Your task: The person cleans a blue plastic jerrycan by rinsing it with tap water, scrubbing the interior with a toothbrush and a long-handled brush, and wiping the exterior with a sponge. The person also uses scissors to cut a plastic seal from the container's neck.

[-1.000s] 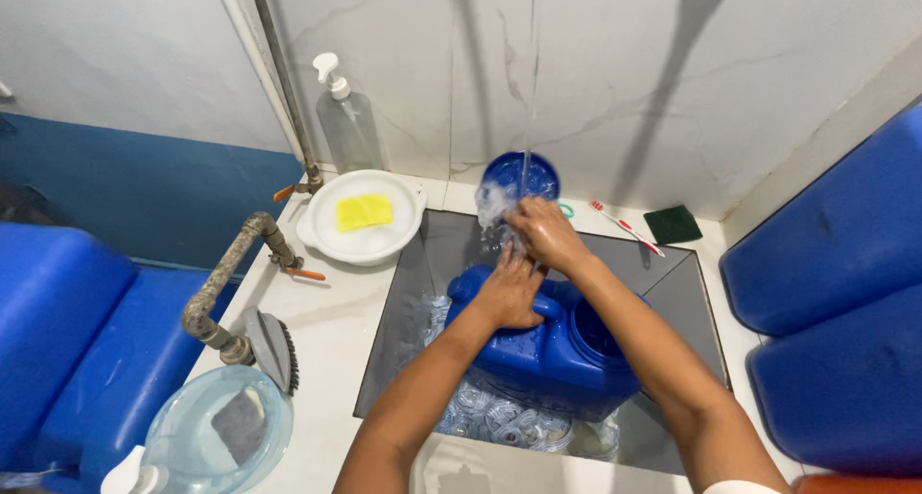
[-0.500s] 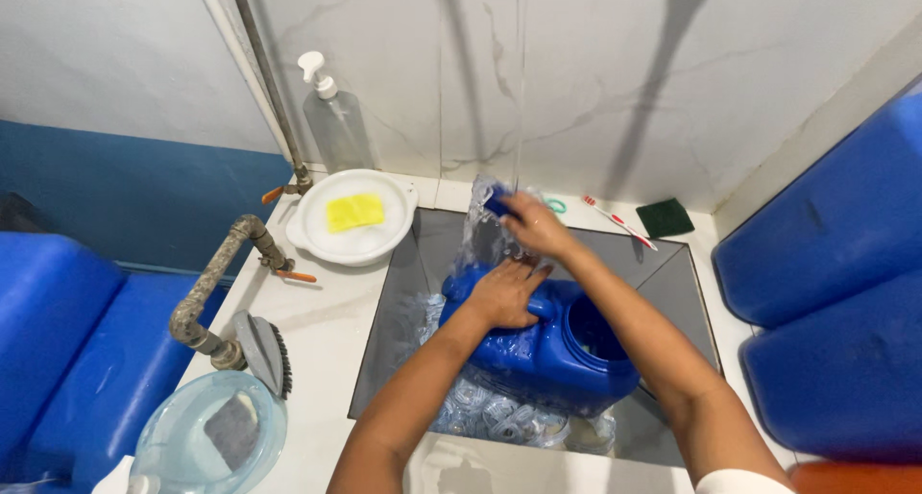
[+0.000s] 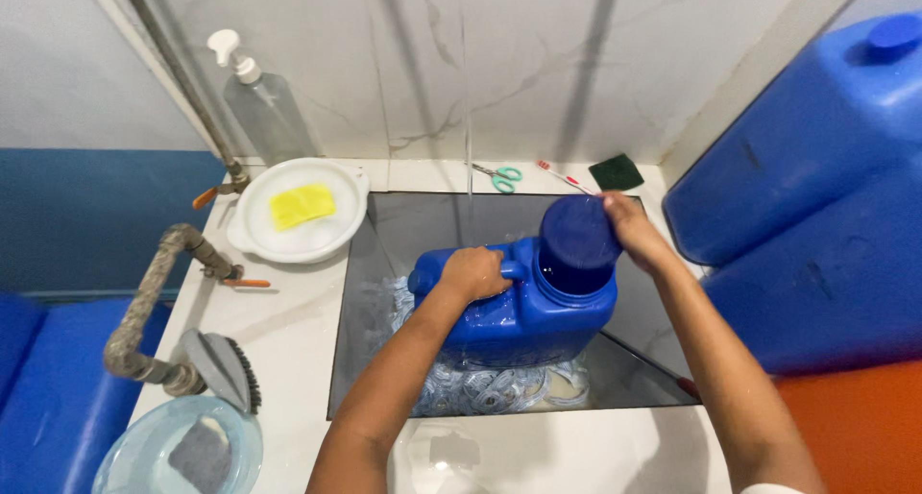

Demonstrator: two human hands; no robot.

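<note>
Now | left hand (image 3: 473, 273) clenched on jerrycan (image 3: 519, 312) handle | right hand (image 3: 629, 230) grips lid (image 3: 578, 233) | sink (image 3: 403, 225) walls close

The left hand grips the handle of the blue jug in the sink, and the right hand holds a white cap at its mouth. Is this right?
Not quite: the cap is blue, not white, as the head view shows. The left hand does grip the jug handle, and the right hand holds the cap at its mouth.

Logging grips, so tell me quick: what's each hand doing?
Left hand: closed on the blue jug handle.
Right hand: holding the blue cap.
</note>
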